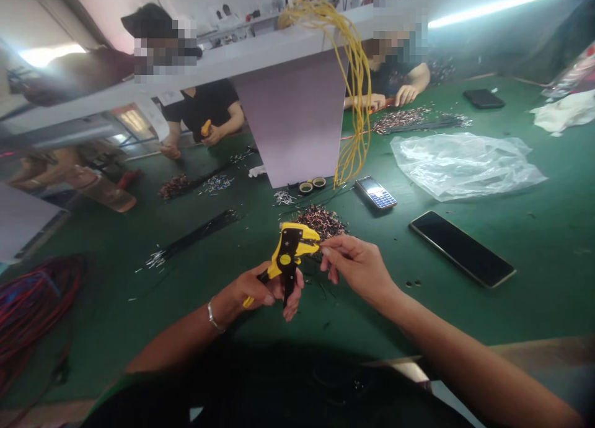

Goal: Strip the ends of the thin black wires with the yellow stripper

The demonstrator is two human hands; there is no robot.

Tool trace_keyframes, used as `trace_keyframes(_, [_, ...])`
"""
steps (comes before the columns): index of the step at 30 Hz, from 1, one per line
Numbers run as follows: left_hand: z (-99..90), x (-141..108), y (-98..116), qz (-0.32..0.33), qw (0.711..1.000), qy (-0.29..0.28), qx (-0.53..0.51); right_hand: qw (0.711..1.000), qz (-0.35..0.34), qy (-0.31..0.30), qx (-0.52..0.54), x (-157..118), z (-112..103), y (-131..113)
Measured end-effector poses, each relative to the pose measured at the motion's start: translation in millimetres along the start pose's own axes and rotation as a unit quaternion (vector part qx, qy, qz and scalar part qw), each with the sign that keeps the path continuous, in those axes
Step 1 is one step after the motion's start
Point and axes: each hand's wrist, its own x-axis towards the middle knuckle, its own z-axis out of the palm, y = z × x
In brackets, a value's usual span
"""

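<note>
The largest thing is the green table (pixel 534 304), which extends through most of the room, under a bright tube lamp (pixel 506 5). Above it passes a long white shelf (pixel 279 51) with small objects on top, and below the shelf stands a pale panel (pixel 297 118). Behind the table two other people work: one, in a dark shirt, holds a yellow tool (pixel 206 128), and the other has both hands near a heap of copper-coloured pieces (pixel 402 118).

Yellow cables (pixel 360 75) hang from the shelf beside the panel. A transparent plastic bag (pixel 465 165) lies flat on the right; at the left edge there is a coil of red and blue cables (pixel 37 304). Nearer lie a black smartphone (pixel 462 248) and a bundle of black wires (pixel 199 233) with pale ends.

In the middle, over the near part of the table, is a yellow and black wire stripper (pixel 286 248). The left hand (pixel 260 288), with a bracelet (pixel 212 316) at its wrist, is closed around the handles. The right hand (pixel 356 261) has thumb and first finger together at the tool's mouth; whether they pinch a wire, I cannot tell. Just behind is a pile of cut wire ends (pixel 323 220).

Smaller are the keypad phone (pixel 376 192), whose key marks are too small to read, and two tape rolls (pixel 311 186) beside the panel's foot
</note>
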Motion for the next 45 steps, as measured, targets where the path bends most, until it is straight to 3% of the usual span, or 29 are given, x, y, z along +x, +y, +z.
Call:
trace_keyframes(20, [-4.5,-1.8,-5.5,0.018,1.000,0.013,0.011,1.000,0.010,-0.006,-0.008,-0.7,-0.3,-2.0])
trace_keyframes(45, [-5.8,-1.4,-8.1,0.019,0.999,0.010,0.028,0.998,-0.026,-0.005,-0.057,-0.8,-2.3,3.4])
